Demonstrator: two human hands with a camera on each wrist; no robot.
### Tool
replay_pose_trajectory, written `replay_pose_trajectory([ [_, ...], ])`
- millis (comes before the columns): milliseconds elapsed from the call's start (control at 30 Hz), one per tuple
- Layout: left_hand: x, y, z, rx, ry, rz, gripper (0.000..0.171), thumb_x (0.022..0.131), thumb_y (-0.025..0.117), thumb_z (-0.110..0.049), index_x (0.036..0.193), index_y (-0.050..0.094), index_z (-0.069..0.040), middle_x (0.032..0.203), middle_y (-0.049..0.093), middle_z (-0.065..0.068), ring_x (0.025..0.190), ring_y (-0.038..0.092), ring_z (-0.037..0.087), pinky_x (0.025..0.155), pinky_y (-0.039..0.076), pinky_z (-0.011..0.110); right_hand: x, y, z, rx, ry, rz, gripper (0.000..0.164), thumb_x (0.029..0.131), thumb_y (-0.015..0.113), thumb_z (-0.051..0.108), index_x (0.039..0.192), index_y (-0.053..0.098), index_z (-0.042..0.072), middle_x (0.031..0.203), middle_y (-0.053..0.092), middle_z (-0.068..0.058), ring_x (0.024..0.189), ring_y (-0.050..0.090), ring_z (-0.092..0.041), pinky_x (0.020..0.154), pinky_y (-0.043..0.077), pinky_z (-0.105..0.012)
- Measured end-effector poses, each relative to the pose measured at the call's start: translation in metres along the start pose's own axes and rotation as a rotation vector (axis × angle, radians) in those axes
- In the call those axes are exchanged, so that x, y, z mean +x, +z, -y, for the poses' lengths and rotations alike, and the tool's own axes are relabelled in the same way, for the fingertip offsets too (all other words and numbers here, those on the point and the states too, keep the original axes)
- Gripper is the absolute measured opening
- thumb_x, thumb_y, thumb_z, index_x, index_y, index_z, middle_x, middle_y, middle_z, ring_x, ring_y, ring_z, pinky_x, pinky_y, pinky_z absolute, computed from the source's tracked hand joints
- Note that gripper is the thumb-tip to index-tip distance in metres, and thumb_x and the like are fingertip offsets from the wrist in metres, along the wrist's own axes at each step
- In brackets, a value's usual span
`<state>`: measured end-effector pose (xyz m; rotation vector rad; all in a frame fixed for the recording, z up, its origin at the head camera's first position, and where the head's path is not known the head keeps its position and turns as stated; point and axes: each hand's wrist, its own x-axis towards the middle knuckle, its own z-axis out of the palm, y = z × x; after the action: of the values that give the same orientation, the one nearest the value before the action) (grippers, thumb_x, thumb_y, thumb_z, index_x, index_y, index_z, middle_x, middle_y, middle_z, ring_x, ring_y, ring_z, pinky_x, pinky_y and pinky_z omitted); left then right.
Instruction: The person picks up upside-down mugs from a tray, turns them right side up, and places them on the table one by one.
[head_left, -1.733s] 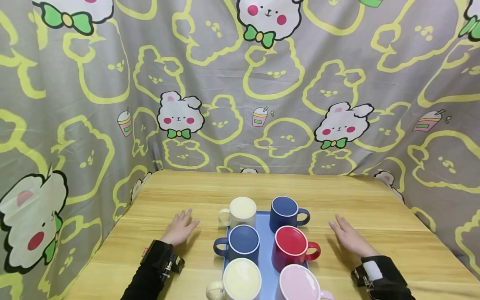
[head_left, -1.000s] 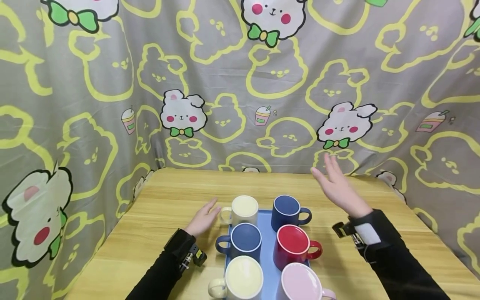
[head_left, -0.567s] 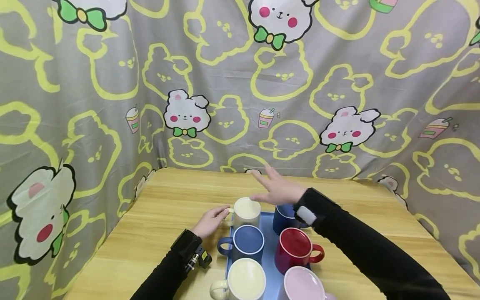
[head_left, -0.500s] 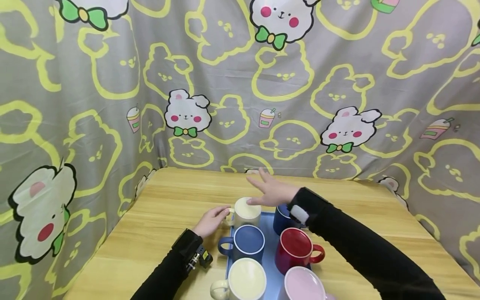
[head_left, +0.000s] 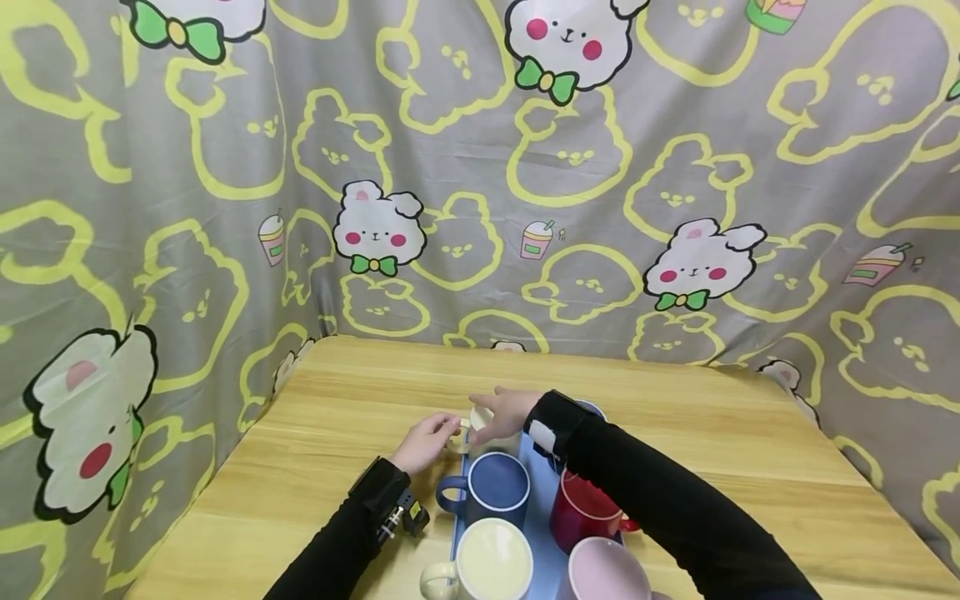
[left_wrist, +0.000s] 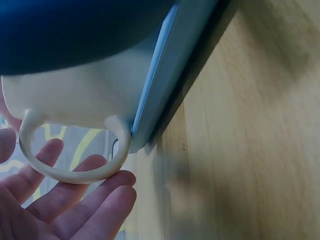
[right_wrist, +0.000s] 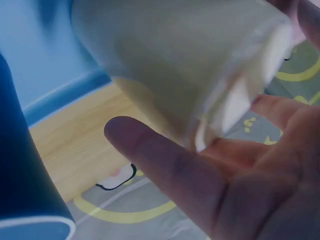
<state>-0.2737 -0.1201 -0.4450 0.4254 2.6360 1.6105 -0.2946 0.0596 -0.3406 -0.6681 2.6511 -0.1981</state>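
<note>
The left hand (head_left: 422, 444) spread loose fingers behind the round loop handle (left_wrist: 75, 176) of the far cream mug (left_wrist: 75, 95), smooth and cylindrical on the rimmed blue tray (head_left: 537, 483). The right hand (head_left: 510, 411) arched around its rim, thumb and fingers apart; contact could not be told.

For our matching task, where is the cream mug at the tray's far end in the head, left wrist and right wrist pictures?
Head: cream mug in the lower half, near the middle, partly covered.
Left wrist: left side, its handle reaching into the lower half.
Right wrist: top centre, slanting.
Shared landmark: the blue tray.
</note>
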Motion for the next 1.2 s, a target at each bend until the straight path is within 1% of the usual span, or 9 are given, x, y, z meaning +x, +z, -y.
replay_pose_trajectory([
  [100,-0.001,0.002,-0.003,-0.026,-0.033,-0.007,0.036,0.104,0.047,-0.027,0.117,0.062,0.002,0.104,0.065,0.014,0.086,0.06,0.022,0.074,0.05,0.033,0.002,0.005,0.001,0.0,-0.003,-0.037,0.075,0.086,0.071,0.043,0.148,0.041,0.014,0.144,0.042,-0.024,0.132,0.041,-0.034,0.105,0.037,-0.047],
  [233,-0.001,0.003,-0.004,-0.087,-0.082,-0.01,0.034,0.104,0.047,-0.025,0.114,0.061,0.004,0.103,0.063,0.015,0.079,0.06,0.021,0.07,0.052,0.031,0.006,0.007,-0.002,0.007,-0.039,-0.093,0.07,0.08,0.077,0.039,0.139,0.05,0.012,0.126,0.056,-0.019,0.112,0.054,-0.028,0.089,0.046,-0.038],
  [400,-0.001,0.002,-0.007,-0.202,-0.148,0.003,0.038,0.104,0.045,-0.025,0.115,0.057,0.009,0.106,0.059,0.022,0.079,0.066,0.026,0.074,0.057,0.037,0.012,0.006,-0.004,0.022,-0.072,-0.146,0.063,0.073,0.082,0.034,0.127,0.058,0.012,0.103,0.062,-0.009,0.09,0.055,-0.021,0.072,0.045,-0.03],
  [700,-0.008,0.001,-0.006,-0.342,-0.247,0.048,0.05,0.107,0.036,-0.028,0.119,0.052,0.018,0.108,0.059,0.025,0.088,0.068,0.031,0.075,0.058,0.035,0.01,0.004,-0.005,0.058,-0.11,-0.14,0.06,0.07,0.085,0.029,0.122,0.062,0.01,0.102,0.062,-0.007,0.089,0.054,-0.021,0.073,0.045,-0.031],
  [800,-0.008,-0.001,-0.009,-0.463,-0.278,0.039,0.048,0.106,0.037,-0.027,0.119,0.051,0.018,0.113,0.059,0.026,0.098,0.065,0.037,0.08,0.057,0.035,0.004,-0.002,-0.003,-0.006,-0.166,-0.194,0.059,0.069,0.085,0.028,0.12,0.063,0.009,0.099,0.062,-0.009,0.087,0.055,-0.021,0.07,0.046,-0.031],
  [900,-0.006,-0.006,-0.014,-0.642,-0.294,0.034,0.044,0.106,0.039,-0.025,0.121,0.05,0.014,0.109,0.063,0.02,0.1,0.065,0.032,0.086,0.054,0.034,-0.005,-0.011,0.002,-0.099,-0.234,-0.292,0.059,0.066,0.087,0.027,0.117,0.064,0.01,0.098,0.061,-0.011,0.082,0.056,-0.022,0.065,0.048,-0.031],
  [1000,-0.006,-0.013,-0.024,-0.877,-0.315,0.059,0.043,0.106,0.039,-0.023,0.13,0.044,0.012,0.106,0.065,0.016,0.1,0.066,0.025,0.095,0.049,0.035,-0.017,-0.02,0.01,-0.174,-0.298,-0.408,0.061,0.063,0.089,0.024,0.117,0.065,0.012,0.101,0.061,-0.014,0.082,0.058,-0.024,0.065,0.051,-0.035],
  [1100,-0.01,-0.019,-0.037,-1.088,-0.327,0.146,0.047,0.107,0.034,-0.024,0.139,0.032,0.01,0.104,0.066,0.014,0.099,0.066,0.02,0.103,0.041,0.034,-0.031,-0.025,0.018,-0.262,-0.381,-0.537,0.062,0.063,0.09,0.025,0.119,0.066,0.014,0.108,0.061,-0.016,0.09,0.059,-0.029,0.072,0.054,-0.04],
  [1200,-0.015,-0.023,-0.049,-1.238,-0.325,0.248,0.047,0.108,0.025,-0.026,0.139,0.029,0.008,0.102,0.068,0.013,0.098,0.067,0.019,0.105,0.038,0.033,-0.043,-0.027,0.023,-0.384,-0.477,-0.651,0.061,0.066,0.089,0.032,0.12,0.067,0.014,0.116,0.06,-0.017,0.1,0.058,-0.033,0.076,0.056,-0.043],
])
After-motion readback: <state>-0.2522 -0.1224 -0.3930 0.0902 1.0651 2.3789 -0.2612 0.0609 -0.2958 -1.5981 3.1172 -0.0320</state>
